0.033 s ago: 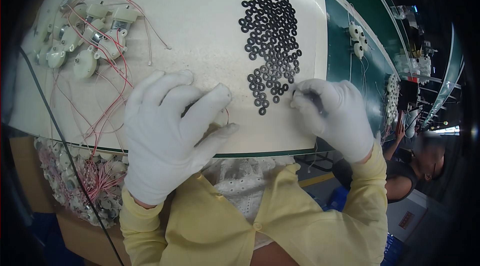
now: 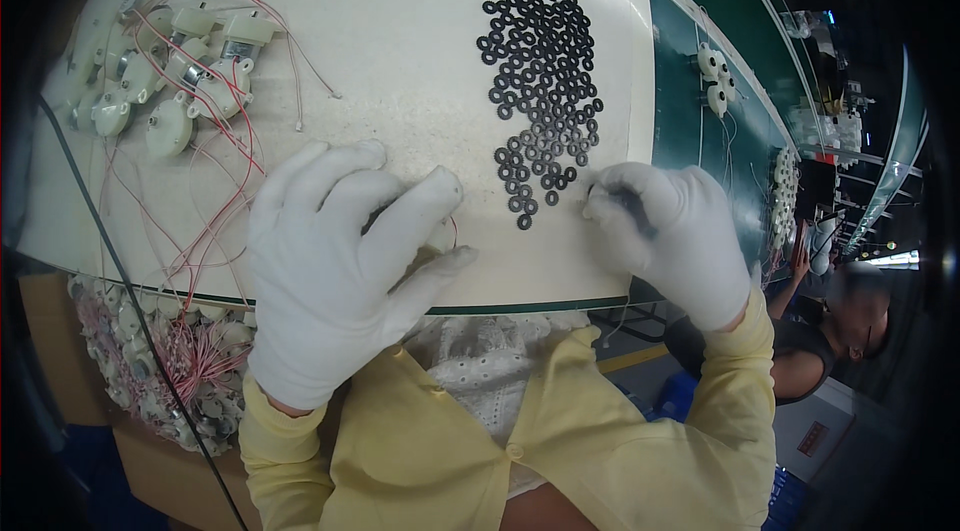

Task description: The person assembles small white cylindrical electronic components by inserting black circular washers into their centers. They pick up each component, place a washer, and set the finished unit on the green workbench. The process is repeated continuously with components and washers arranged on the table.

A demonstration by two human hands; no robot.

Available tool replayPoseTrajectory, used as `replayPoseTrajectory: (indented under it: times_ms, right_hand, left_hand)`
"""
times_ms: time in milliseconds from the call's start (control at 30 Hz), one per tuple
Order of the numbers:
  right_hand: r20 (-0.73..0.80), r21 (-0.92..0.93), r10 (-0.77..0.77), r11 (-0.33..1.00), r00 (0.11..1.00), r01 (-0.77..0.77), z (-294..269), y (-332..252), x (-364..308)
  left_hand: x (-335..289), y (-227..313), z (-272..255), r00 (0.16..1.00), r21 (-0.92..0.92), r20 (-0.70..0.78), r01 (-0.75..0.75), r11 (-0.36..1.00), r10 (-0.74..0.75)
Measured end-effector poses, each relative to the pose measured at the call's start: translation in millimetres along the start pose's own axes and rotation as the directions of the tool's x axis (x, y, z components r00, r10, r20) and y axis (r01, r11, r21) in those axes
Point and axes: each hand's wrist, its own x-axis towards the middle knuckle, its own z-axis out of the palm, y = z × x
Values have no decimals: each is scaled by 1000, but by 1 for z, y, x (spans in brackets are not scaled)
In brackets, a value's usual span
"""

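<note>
My left hand (image 2: 325, 271), in a white glove, is curled palm down over the near part of the white tabletop (image 2: 400, 51). Between its thumb and forefinger shows the edge of a pale plastic part (image 2: 430, 256) with a short red wire; the fingers hide the rest. My right hand (image 2: 665, 231), gloved too, pinches at the right of the black rings (image 2: 540, 81), with a small dark edge at its fingertips that looks like one such ring. The rings lie loosely in a long patch on the tabletop.
Pale geared motors (image 2: 190, 71) with red and white wires are heaped at the far left. More fill a cardboard box (image 2: 60, 351) below the table edge. A thin dark cord (image 2: 110, 241) crosses the left side. Several motors (image 2: 716, 79) lie on a green surface; a person (image 2: 810, 341) sits right.
My right hand has shifted very slightly at the fingertips and wrist. The left hand, the rings and the motors keep their places.
</note>
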Motion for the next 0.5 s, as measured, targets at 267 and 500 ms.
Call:
replayPoseTrajectory:
  times_ms: [267,500]
  right_hand:
    - [25,-148,26,989,999,-22,-1,-17,-9]
    - [-96,-132,57,989,994,-69,18,-14,-13]
  left_hand:
    - [1,1,-2,999,3,39,5,1000,-5]
    - [-1,-1,3,999,4,-32,-33,999,33]
